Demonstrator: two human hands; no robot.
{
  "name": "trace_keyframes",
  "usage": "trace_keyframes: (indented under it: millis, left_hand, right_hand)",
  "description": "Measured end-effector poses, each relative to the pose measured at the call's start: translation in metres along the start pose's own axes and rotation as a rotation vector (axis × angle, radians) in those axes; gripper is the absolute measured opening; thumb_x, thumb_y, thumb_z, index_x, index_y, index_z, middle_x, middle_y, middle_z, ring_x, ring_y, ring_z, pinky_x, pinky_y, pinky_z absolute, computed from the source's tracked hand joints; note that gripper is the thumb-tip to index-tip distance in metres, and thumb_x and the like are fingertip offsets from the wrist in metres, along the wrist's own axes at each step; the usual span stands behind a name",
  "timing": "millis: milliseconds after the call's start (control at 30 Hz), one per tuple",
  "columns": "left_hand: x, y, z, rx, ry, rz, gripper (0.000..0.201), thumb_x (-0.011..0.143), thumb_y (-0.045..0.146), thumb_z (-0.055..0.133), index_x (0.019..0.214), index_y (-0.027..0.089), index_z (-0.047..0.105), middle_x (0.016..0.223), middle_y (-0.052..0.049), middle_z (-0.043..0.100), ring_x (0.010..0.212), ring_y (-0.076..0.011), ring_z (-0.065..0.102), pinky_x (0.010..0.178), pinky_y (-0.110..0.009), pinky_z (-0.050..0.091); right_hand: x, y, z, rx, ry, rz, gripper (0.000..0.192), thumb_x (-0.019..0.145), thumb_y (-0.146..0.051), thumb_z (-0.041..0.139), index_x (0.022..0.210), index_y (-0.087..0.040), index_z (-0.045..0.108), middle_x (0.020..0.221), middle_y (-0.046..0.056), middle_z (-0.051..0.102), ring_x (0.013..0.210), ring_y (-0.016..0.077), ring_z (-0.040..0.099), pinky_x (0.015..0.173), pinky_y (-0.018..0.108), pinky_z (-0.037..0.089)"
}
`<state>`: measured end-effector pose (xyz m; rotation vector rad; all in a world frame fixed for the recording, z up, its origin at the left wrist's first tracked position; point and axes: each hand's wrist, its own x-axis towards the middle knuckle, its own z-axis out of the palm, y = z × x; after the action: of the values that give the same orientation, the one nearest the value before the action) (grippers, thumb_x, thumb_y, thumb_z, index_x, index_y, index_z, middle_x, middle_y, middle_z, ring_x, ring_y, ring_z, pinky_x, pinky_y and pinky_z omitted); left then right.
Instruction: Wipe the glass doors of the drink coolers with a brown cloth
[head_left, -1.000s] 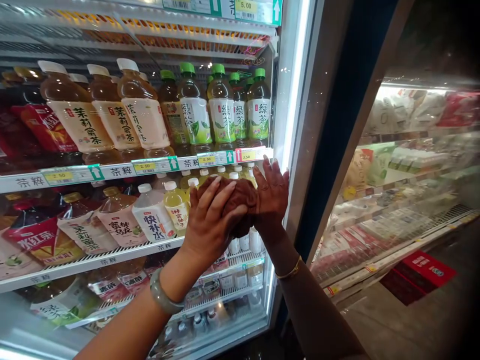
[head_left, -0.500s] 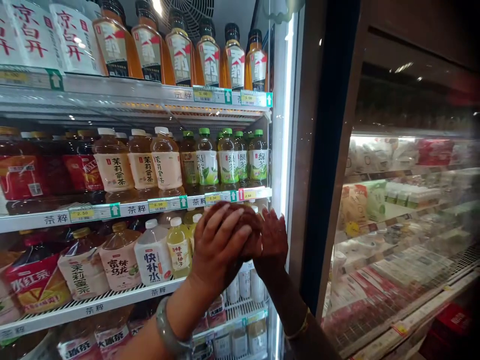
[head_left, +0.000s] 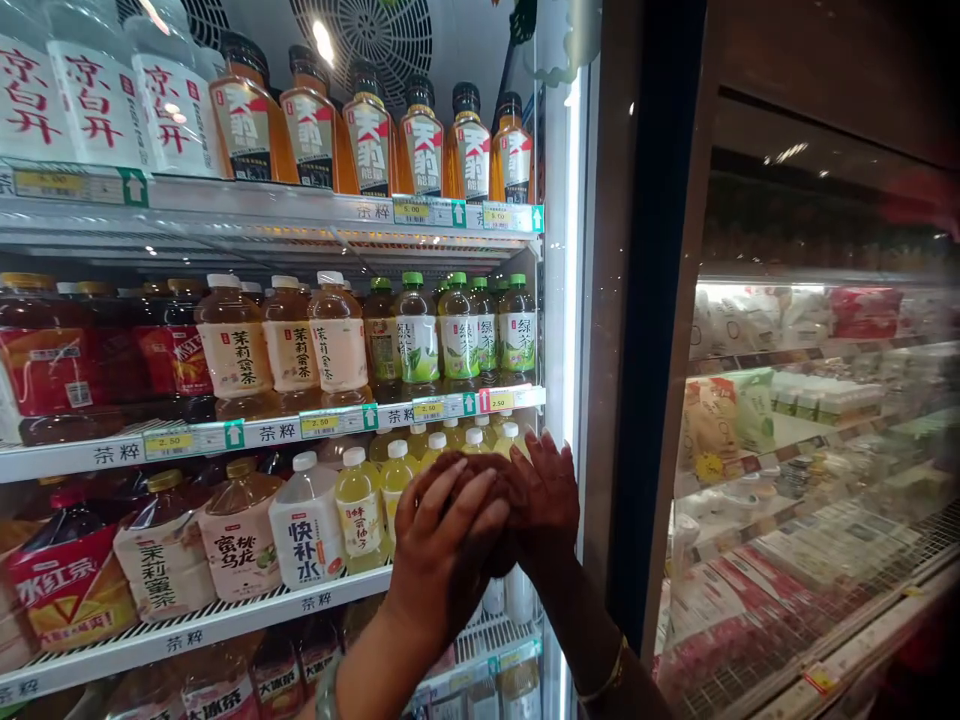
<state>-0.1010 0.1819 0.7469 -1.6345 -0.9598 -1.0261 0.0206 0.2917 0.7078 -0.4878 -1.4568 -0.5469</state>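
My left hand (head_left: 439, 545) and my right hand (head_left: 546, 495) press a crumpled brown cloth (head_left: 491, 480) flat against the glass door (head_left: 450, 330) of a drinks fridge, near its right edge. The left hand's fingers spread over the cloth; the right hand lies flat beside it, fingers pointing up next to the lit door frame (head_left: 574, 300). Behind the glass, close to the hands, stand small yellow bottles with white caps (head_left: 360, 510).
Shelves behind the glass hold tea bottles with green caps (head_left: 457, 330), pale-labelled bottles (head_left: 289, 340) and orange bottles (head_left: 420, 145) on top. A dark pillar (head_left: 660, 300) divides the fridge from an open chilled case (head_left: 810, 430) of packaged goods at right.
The view has tilted upward, showing the top shelf. Both hands with the cloth have stayed together on the glass and now sit lower in the picture.
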Motion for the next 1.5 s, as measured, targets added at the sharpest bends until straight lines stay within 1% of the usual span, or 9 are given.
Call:
trace_keyframes:
  millis: [167,400,633,800,900,1100,1267,1367,1500]
  left_hand:
    - [0.025,0.0,0.002,0.032,-0.008,-0.022,0.049,0.088,0.027,0.075,0.136,0.032,0.067,0.126,-0.003,0.074,0.127,-0.0296,0.057,0.121,-0.056,0.038]
    - [-0.038,0.014,0.001,-0.024,-0.026,-0.059,0.041,0.084,0.014,0.077,0.123,0.026,0.072,0.119,-0.008,0.072,0.125,-0.0304,0.057,0.115,-0.055,0.045]
    - [0.007,0.0,-0.002,0.037,0.018,-0.091,0.042,0.085,0.023,0.079,0.125,0.027,0.069,0.134,-0.01,0.066,0.139,-0.0339,0.05,0.118,-0.061,0.043]
    - [-0.038,0.022,0.002,-0.051,-0.084,-0.098,0.042,0.083,0.013,0.078,0.122,0.026,0.069,0.125,-0.008,0.071,0.131,-0.0292,0.055,0.117,-0.056,0.047]
    - [-0.06,0.021,-0.004,-0.083,-0.116,-0.088,0.04,0.084,0.012,0.077,0.121,0.024,0.07,0.124,-0.009,0.07,0.13,-0.0302,0.056,0.116,-0.057,0.047]
    - [-0.031,0.004,-0.014,0.018,-0.026,-0.148,0.039,0.086,0.021,0.079,0.123,0.028,0.069,0.132,-0.009,0.066,0.139,-0.0317,0.05,0.118,-0.058,0.044]
    - [-0.069,0.027,0.001,-0.099,-0.079,-0.096,0.034,0.084,0.015,0.078,0.116,0.025,0.071,0.123,-0.007,0.071,0.131,-0.0272,0.055,0.117,-0.054,0.047]
    - [-0.088,0.027,0.0,-0.137,-0.094,-0.06,0.031,0.084,0.013,0.078,0.114,0.023,0.072,0.119,-0.008,0.071,0.126,-0.0265,0.059,0.115,-0.053,0.05]
    - [-0.061,0.003,-0.013,-0.086,-0.01,-0.079,0.032,0.084,0.018,0.079,0.115,0.025,0.072,0.124,-0.009,0.067,0.13,-0.03,0.057,0.113,-0.057,0.05]
  right_hand:
    - [-0.001,0.001,0.0,-0.03,-0.03,0.025,0.044,0.104,-0.022,0.047,0.147,-0.015,0.054,0.146,0.015,0.065,0.153,0.0242,0.046,0.13,0.052,0.036]
    - [-0.011,0.001,-0.007,-0.014,-0.112,0.006,0.042,0.104,-0.026,0.05,0.146,-0.019,0.055,0.155,0.012,0.057,0.159,0.0231,0.034,0.133,0.052,0.028]
    - [-0.016,0.0,-0.012,0.003,-0.127,0.028,0.051,0.104,-0.022,0.046,0.156,-0.023,0.044,0.159,0.01,0.053,0.16,0.0221,0.03,0.132,0.052,0.028]
    - [-0.018,0.003,-0.01,0.027,-0.1,0.018,0.047,0.105,-0.024,0.047,0.152,-0.023,0.048,0.157,0.01,0.055,0.159,0.0225,0.034,0.133,0.053,0.027]
    - [-0.019,0.004,-0.009,0.009,-0.105,0.03,0.049,0.102,-0.016,0.046,0.151,-0.025,0.049,0.156,0.009,0.057,0.158,0.0218,0.036,0.132,0.054,0.029]
    - [-0.027,0.001,-0.011,0.033,-0.137,0.062,0.056,0.101,-0.016,0.045,0.156,-0.028,0.044,0.163,0.008,0.049,0.16,0.0241,0.033,0.131,0.057,0.028]
    - [-0.051,-0.002,-0.013,-0.026,-0.154,0.055,0.05,0.104,-0.021,0.048,0.154,-0.024,0.046,0.163,0.012,0.048,0.16,0.0259,0.031,0.131,0.057,0.029]
    - [-0.059,-0.004,-0.013,-0.024,-0.148,0.056,0.05,0.103,-0.016,0.047,0.153,-0.023,0.048,0.162,0.012,0.05,0.16,0.0247,0.032,0.131,0.055,0.029]
    - [-0.059,-0.007,-0.014,-0.033,-0.161,0.073,0.051,0.102,-0.014,0.046,0.152,-0.021,0.049,0.161,0.013,0.05,0.16,0.026,0.03,0.132,0.056,0.028]
